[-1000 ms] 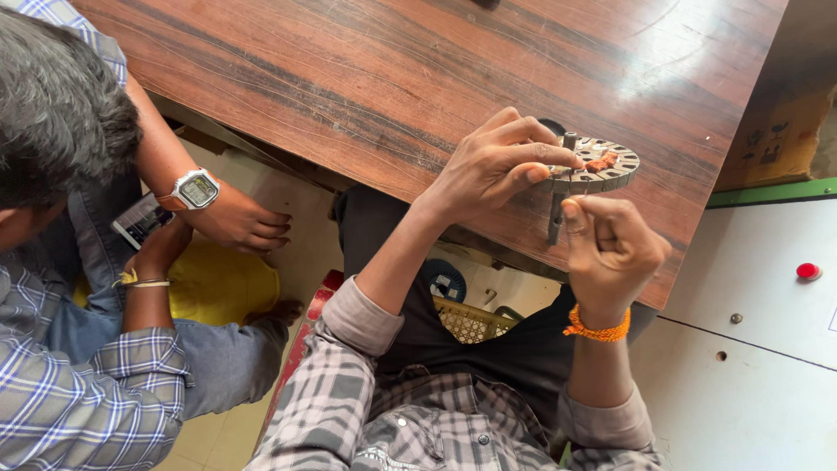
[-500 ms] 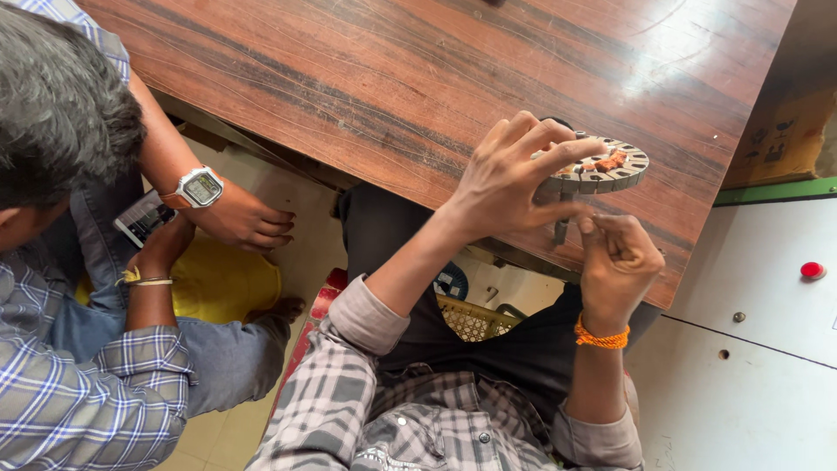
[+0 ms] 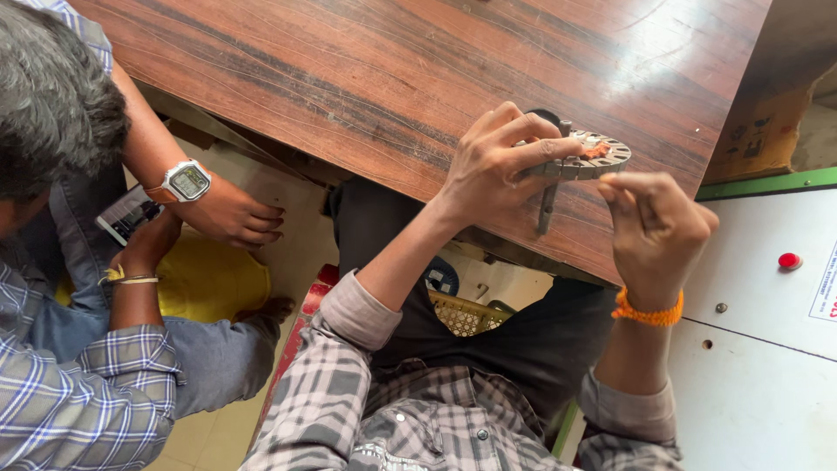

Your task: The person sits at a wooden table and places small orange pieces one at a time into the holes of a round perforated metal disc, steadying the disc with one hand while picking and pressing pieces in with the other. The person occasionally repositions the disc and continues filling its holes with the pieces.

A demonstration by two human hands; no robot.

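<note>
Two bare hands work at the near edge of the wooden table (image 3: pixel 349 70). Left hand (image 3: pixel 493 166) clamps a slotted metal ring (image 3: pixel 597 157) flat on that edge, fingers over its rim. Right hand (image 3: pixel 654 227), just beside the ring, is closed; cannot tell what it pinches. Under the table edge, a yellow basket (image 3: pixel 466 314); contents hidden. Co-worker's hand (image 3: pixel 235 214) rests left of table.

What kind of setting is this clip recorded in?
Probably a small repair or assembly workshop: the left hand steadies a slotted metal ring with copper windings on a worn wooden table, beside a white cabinet with a red button.
</note>
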